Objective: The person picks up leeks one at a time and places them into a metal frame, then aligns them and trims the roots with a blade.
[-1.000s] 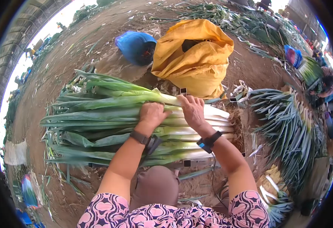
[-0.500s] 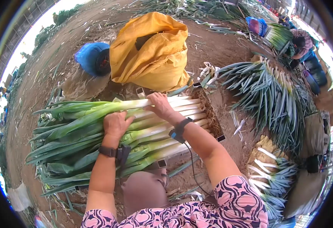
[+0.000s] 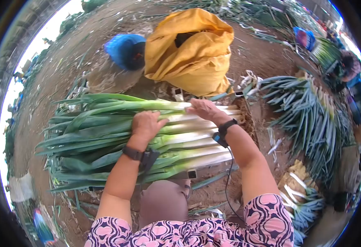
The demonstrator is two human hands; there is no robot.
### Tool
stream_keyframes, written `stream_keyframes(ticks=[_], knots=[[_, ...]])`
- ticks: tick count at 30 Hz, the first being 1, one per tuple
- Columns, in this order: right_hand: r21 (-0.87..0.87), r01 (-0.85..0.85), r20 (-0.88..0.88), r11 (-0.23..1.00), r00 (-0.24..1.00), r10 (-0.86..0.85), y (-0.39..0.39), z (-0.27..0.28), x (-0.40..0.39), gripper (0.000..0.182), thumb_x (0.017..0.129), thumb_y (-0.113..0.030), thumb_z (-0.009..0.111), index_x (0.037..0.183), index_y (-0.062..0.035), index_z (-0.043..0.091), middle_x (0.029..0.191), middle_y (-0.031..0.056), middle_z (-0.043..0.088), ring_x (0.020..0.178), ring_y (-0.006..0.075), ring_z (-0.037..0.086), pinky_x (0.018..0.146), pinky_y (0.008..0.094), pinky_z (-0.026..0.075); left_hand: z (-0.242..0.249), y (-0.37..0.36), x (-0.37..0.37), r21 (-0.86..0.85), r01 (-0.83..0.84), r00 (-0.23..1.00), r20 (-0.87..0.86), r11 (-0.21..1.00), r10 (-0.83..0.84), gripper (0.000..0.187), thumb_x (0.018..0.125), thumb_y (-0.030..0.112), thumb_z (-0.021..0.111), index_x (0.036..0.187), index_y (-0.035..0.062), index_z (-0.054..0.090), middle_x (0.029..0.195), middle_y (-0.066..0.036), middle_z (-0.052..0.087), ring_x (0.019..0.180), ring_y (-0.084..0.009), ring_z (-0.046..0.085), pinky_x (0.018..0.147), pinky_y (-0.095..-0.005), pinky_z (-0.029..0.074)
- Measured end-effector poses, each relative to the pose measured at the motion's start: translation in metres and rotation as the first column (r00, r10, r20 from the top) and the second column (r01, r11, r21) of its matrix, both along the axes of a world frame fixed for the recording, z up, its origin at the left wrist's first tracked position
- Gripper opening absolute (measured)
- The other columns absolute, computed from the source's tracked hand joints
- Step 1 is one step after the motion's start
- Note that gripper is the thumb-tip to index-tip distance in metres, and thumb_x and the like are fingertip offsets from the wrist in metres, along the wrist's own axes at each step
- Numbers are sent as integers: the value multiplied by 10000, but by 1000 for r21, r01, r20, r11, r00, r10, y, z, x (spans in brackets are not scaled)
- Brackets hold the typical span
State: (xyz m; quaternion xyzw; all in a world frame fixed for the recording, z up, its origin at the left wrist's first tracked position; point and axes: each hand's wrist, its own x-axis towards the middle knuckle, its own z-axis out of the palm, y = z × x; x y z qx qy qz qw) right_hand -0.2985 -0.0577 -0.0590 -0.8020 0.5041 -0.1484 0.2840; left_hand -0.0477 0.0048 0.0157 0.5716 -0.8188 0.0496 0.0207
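A wide layer of leeks (image 3: pixel 180 142) lies side by side in front of me, green leaves to the left, white shafts and roots to the right. My right hand (image 3: pixel 205 110) is closed around the white shaft of a leek on the far side of the layer. My left hand (image 3: pixel 146 123) rests farther left, its fingers curled over the green part of the far leeks and its thumb held apart; the fingertips are partly hidden. Square-ended frame posts (image 3: pixel 192 174) show at the edges of the layer. Wrist straps with small devices sit on both arms.
Beyond the leeks stand a big yellow sack (image 3: pixel 188 53) and a blue bag (image 3: pixel 125 51). To the right lie a large leek pile (image 3: pixel 300 111) and a smaller bunch (image 3: pixel 302 197). Another person (image 3: pixel 351 68) is at the far right. Leaf scraps litter the dirt ground.
The view has shifted, so the whole scene sits farther right and slightly higher. Both hands stay at about the same places on the far leeks.
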Motion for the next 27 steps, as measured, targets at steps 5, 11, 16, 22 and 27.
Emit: stream_keyframes(ticks=[5, 11, 16, 22, 27], knots=[[111, -52, -59, 992, 997, 59, -2, 3, -1, 518, 920, -537, 467, 925, -24, 538, 880, 222, 630, 899, 387, 603, 779, 448, 446, -2, -2, 4, -19, 22, 997, -69, 1000, -23, 390, 799, 486, 632, 833, 102, 691, 749, -117, 650, 732, -296, 640, 692, -403, 500], [108, -79, -8, 991, 997, 80, -2, -4, -2, 566, 944, -554, 388, 939, -9, 541, 933, 241, 614, 935, 401, 581, 819, 450, 432, -3, -7, 11, -94, 67, 965, -248, 993, -88, 297, 757, 344, 713, 843, 62, 680, 872, -141, 604, 835, -300, 599, 718, -405, 481], [174, -85, -48, 981, 994, 95, -6, -4, 0, 589, 950, -558, 350, 977, -9, 560, 987, 226, 618, 979, 387, 577, 852, 451, 423, 39, -29, 10, -156, 150, 988, -3, 976, -152, 342, 775, 391, 689, 943, 97, 646, 1013, -114, 548, 918, -288, 574, 894, -419, 412], [81, -122, -40, 989, 991, 126, -13, -30, -2, 585, 947, -550, 348, 961, -1, 550, 1035, 224, 618, 1008, 378, 577, 866, 451, 413, 24, -85, 26, 559, -95, 974, 224, 824, -40, 569, 912, 586, 354, 1152, 162, 649, 1140, -122, 645, 1076, -308, 583, 945, -417, 431], [-63, -131, -3, 989, 991, 131, -9, -18, -6, 309, 929, -382, 477, 932, -81, 546, 946, 110, 626, 1015, 327, 549, 872, 442, 407, 22, -84, 27, 595, -68, 972, 222, 801, -82, 565, 918, 568, 346, 1115, 151, 674, 1102, -120, 661, 1039, -320, 602, 913, -414, 455]])
